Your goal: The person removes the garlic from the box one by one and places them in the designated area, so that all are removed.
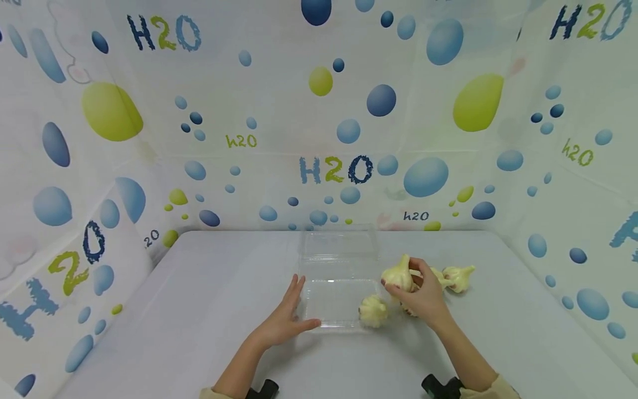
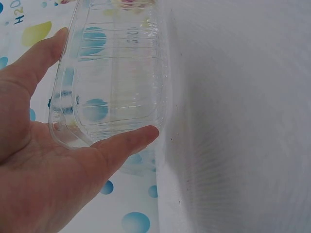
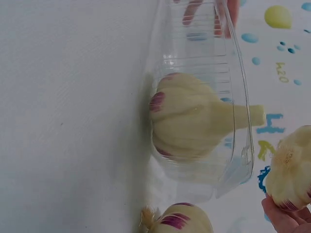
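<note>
A clear plastic clamshell container [image 1: 329, 327] lies with its lid [image 1: 340, 244] folded back. My left hand [image 1: 284, 318] spans its left end, with straight fingers and an outstretched thumb [image 2: 129, 143] touching the walls. One garlic bulb [image 3: 187, 116] sits inside at the right end, stem up. Just above that end, my right hand [image 1: 423, 293] pinches another garlic bulb [image 1: 399, 274] between thumb and fingers. More garlic bulbs [image 1: 459, 278] lie on the table beyond the right hand, partly hidden by it. Another garlic bulb [image 3: 182, 221] shows close to the container in the right wrist view.
The white table [image 1: 219, 282] ends at a backdrop [image 1: 279, 111] printed with coloured drops and H2O lettering. Dark wrist devices [image 1: 441, 386] and light sleeves [image 1: 490, 389] show at the lower edge of the head view.
</note>
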Available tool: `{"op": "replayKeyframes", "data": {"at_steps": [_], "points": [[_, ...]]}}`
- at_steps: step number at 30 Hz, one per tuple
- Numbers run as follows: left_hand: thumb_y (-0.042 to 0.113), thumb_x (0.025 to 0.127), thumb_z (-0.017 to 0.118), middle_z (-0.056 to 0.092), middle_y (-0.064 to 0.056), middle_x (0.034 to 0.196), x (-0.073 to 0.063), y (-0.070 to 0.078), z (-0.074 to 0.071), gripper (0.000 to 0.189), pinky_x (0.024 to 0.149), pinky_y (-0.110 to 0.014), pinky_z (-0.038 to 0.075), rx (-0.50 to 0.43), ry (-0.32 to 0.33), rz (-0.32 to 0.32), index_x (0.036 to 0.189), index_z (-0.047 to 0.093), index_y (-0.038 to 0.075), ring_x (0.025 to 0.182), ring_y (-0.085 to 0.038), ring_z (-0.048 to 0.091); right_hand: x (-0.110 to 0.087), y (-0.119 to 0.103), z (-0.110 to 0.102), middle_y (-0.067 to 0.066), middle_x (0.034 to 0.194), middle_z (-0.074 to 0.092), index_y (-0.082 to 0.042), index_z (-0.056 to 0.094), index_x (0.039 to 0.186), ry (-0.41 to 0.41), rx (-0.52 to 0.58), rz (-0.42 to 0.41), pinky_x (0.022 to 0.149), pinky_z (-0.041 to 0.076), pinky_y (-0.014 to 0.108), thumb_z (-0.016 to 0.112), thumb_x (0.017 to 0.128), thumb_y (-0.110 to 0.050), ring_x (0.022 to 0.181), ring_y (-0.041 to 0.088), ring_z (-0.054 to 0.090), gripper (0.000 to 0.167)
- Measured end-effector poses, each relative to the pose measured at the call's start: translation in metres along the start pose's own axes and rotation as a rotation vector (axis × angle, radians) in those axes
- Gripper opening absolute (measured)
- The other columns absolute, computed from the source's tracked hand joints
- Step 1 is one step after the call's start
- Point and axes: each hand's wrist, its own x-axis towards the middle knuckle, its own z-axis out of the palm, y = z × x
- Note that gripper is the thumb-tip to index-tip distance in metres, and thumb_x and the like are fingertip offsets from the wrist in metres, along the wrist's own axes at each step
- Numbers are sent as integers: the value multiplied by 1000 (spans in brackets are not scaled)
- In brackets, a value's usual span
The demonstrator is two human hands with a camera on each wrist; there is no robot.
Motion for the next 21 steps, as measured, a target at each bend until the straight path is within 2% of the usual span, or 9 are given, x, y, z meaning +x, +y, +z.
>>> {"op": "replayKeyframes", "data": {"at_steps": [4,13,21], "points": [[29,78,73,-9,-18,151,0,0,0,99,94,-58,33,5,6,-4,148,5,10,132,-46,14,-3,3,-5,13,114,46,0,42,124,29,3,-22,70,47,18,77,74,-14,94,25,53,63],[29,77,73,-9,-18,151,0,-1,1,99,94,-60,32,14,11,-5,148,6,11,134,-45,10,-8,9,-20,12,114,45,-1,40,125,54,-16,-15,69,48,17,77,74,-19,96,23,54,65],[28,77,74,-8,-18,151,1,-1,1,100,92,-59,34,4,16,1,148,6,10,132,-47,13,-10,19,-34,12,111,45,1,40,122,115,-32,-44,66,49,16,77,75,-16,84,2,55,63]]}}
